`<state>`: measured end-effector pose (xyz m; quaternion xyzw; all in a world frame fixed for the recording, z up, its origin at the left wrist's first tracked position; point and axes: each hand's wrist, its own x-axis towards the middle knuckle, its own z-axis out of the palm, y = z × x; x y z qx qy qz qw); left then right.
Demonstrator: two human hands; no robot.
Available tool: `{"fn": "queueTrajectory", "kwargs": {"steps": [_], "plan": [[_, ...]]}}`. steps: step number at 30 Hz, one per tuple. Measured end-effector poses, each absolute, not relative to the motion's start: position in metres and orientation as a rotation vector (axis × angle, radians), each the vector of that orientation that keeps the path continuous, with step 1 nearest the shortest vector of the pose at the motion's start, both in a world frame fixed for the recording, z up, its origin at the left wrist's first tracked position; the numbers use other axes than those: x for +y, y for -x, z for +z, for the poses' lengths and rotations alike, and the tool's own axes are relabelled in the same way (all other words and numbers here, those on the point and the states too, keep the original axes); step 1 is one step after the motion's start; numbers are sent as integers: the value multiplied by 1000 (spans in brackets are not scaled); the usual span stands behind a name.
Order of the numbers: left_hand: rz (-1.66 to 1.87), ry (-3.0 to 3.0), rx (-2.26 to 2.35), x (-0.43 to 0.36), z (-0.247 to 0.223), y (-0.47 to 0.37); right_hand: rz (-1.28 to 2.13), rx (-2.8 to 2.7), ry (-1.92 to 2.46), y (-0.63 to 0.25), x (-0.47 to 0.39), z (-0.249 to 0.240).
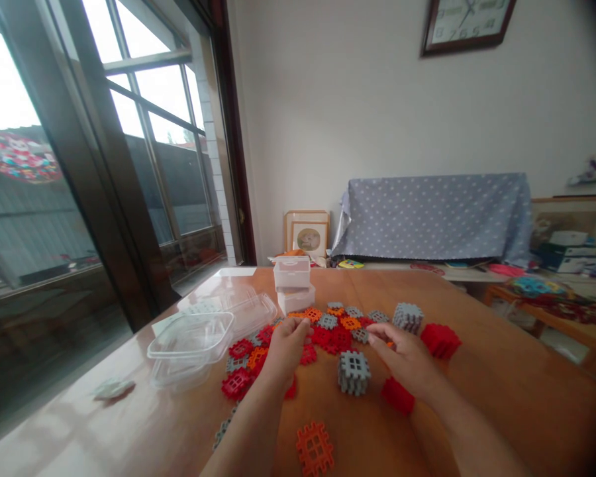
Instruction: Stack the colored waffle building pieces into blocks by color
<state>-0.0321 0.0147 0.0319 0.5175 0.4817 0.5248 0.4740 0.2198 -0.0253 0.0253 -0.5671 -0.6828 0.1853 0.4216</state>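
Observation:
My left hand [291,343] is closed in a pinch over the loose pile of interlocking plastic tiles; whatever its fingertips hold cannot be made out against the red tiles [338,340] behind. My right hand [400,346] reaches in from the other side, thumb and forefinger slightly apart, close to a grey tile [360,336] at the pile's edge. Between the hands stands a stack of grey tiles [353,372]. A stack of red tiles [398,395] lies under my right wrist. One orange tile [315,449] rests alone near the front.
Clear plastic containers [191,334] lie at the left of the wooden table [377,437]. Two white boxes [292,275] are stacked behind the pile. Another grey stack [408,318] and a red stack [441,340] stand to the right. A small packet [113,388] lies far left.

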Motion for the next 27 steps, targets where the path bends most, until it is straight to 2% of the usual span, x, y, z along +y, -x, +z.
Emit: {"fn": "queueTrajectory", "kwargs": {"steps": [9, 15, 16, 18, 21, 27], "plan": [[1463, -1228, 1310, 25, 40, 48, 374, -1726, 1409, -222, -24, 24], [1426, -1430, 1482, 3, 38, 85, 382, -1733, 1384, -219, -26, 25], [1393, -1504, 1519, -4, 32, 91, 385, -1729, 1382, -218, -26, 25], [1110, -1845, 1755, -17, 16, 98, 393, -1731, 1381, -217, -26, 24], [680, -1972, 1999, -27, -6, 96, 395, -1749, 1374, -218, -23, 19], [510, -2035, 1950, -12, -15, 66, 422, -1753, 1386, -224, -18, 14]]}}
